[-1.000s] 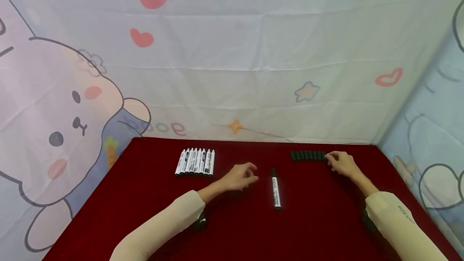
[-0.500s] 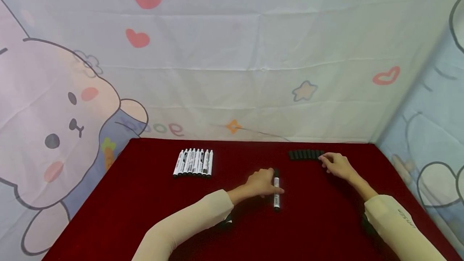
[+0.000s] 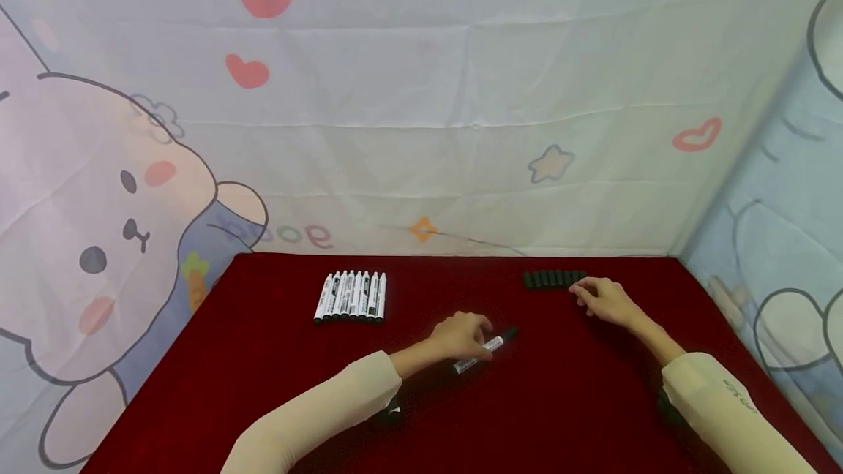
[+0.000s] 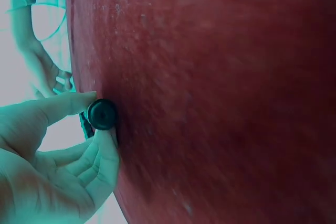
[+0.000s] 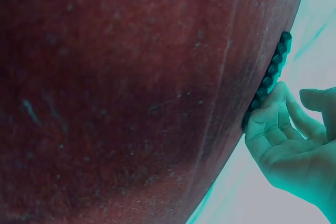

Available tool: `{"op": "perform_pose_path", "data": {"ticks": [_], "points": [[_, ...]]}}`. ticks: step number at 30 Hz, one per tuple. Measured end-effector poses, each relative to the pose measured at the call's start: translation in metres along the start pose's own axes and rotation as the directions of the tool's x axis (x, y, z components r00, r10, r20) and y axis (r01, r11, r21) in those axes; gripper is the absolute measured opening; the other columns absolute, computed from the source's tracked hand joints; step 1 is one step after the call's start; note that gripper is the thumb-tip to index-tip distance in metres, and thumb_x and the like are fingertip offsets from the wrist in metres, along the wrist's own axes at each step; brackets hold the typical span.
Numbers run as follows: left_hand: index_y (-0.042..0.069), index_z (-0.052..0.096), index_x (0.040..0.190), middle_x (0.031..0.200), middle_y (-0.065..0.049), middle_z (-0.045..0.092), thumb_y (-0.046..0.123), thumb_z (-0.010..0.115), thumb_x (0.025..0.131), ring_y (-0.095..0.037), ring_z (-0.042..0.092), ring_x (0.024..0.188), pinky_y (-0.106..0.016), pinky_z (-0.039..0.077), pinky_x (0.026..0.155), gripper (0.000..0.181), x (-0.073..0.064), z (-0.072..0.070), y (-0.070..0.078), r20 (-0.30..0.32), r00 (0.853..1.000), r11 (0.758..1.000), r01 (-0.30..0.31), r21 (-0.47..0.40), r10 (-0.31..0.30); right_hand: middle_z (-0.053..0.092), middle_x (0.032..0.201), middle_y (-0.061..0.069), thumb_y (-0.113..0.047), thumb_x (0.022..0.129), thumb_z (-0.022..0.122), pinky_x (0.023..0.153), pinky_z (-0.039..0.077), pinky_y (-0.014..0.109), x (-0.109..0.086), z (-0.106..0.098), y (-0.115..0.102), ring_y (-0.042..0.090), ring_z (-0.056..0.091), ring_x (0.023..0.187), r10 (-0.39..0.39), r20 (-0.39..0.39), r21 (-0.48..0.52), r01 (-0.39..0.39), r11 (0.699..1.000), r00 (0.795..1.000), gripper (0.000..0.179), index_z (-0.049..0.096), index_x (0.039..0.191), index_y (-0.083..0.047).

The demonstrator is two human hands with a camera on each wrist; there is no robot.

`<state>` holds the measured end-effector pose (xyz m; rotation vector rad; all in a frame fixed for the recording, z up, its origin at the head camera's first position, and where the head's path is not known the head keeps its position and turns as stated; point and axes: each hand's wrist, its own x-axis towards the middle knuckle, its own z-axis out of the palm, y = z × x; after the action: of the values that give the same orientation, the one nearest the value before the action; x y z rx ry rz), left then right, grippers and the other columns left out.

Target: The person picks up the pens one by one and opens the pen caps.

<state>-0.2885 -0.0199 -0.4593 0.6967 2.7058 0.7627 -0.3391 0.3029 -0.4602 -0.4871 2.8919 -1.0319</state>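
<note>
My left hand (image 3: 459, 336) pinches a white marker (image 3: 469, 364) with a black cap between thumb and fingers. It slants over the red cloth, cap pointing away and to the right. From the left wrist, the marker's round black end (image 4: 102, 114) shows between thumb and fingertips. Loosely bent, my right hand (image 3: 607, 301) is beside the right end of a row of black marker caps (image 3: 548, 279). Its thumb stands apart from the fingers and nothing shows between them in the right wrist view; whether the fingers touch the caps (image 5: 267, 81) I cannot tell.
Several white markers (image 3: 352, 295) lie side by side at the back left, black ends toward me. The table (image 3: 566, 415) is covered in red cloth. A printed fabric backdrop (image 3: 395, 93) hangs behind its far edge.
My left hand reached right to the lone marker, took hold of it, and drew back left, turning it from upright in view to slanted. The right hand shifted slightly left along the caps.
</note>
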Motion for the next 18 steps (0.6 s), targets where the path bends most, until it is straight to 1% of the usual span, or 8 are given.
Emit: {"op": "perform_pose_path", "data": {"ticks": [3,6,10,14,18], "points": [[0.002,0.069,0.123,0.089,-0.004,0.075,0.017,0.082,0.085,-0.001,0.056,0.062,-0.015,0.045,0.055,0.043,-0.008,-0.008,-0.012,0.016,0.999,0.996,-0.049,-0.075,0.05,0.072,0.091,0.014,-0.016,0.108,0.051,0.06,0.051,0.025,0.0,0.002,-0.007,0.012,0.062,0.068,-0.025,0.019,-0.013,0.025,1.0,1.0,0.034,0.065,0.122,0.011],[0.0,0.07,0.119,0.088,-0.006,0.074,0.012,0.078,0.086,-0.002,0.058,0.066,-0.014,0.048,0.059,0.036,-0.015,-0.014,-0.025,0.017,0.994,0.986,-0.103,-0.128,0.106,0.072,0.091,0.014,-0.017,0.108,0.052,0.06,0.051,0.024,-0.002,0.006,-0.014,0.011,0.062,0.068,-0.049,0.035,-0.014,0.049,0.999,0.998,0.033,0.066,0.122,0.01],[-0.001,0.069,0.118,0.087,-0.007,0.072,0.008,0.075,0.088,-0.004,0.06,0.072,-0.015,0.051,0.063,0.031,-0.025,-0.025,-0.04,0.025,0.99,0.975,-0.133,-0.181,0.14,0.071,0.091,0.012,-0.016,0.108,0.052,0.059,0.051,0.024,-0.002,0.011,-0.029,0.01,0.061,0.067,-0.1,0.054,-0.001,0.1,0.995,0.994,0.032,0.066,0.122,0.009],[-0.003,0.067,0.121,0.091,-0.009,0.071,0.006,0.072,0.091,-0.007,0.062,0.076,-0.017,0.053,0.066,0.032,-0.035,-0.035,-0.048,0.043,0.986,0.963,-0.146,-0.226,0.16,0.07,0.09,0.012,-0.014,0.108,0.052,0.06,0.051,0.023,-0.002,0.017,-0.046,0.01,0.061,0.067,-0.16,0.072,0.009,0.16,0.987,0.984,0.03,0.067,0.12,0.008],[-0.005,0.067,0.122,0.092,-0.011,0.072,0.007,0.074,0.091,-0.005,0.064,0.076,-0.015,0.052,0.067,0.034,-0.043,-0.043,-0.052,0.027,0.978,0.955,-0.195,-0.223,0.206,0.07,0.089,0.011,-0.015,0.108,0.052,0.061,0.052,0.022,-0.001,0.027,-0.06,0.007,0.06,0.068,-0.201,0.095,0.03,0.199,0.98,0.975,0.029,0.068,0.119,0.006]]}}
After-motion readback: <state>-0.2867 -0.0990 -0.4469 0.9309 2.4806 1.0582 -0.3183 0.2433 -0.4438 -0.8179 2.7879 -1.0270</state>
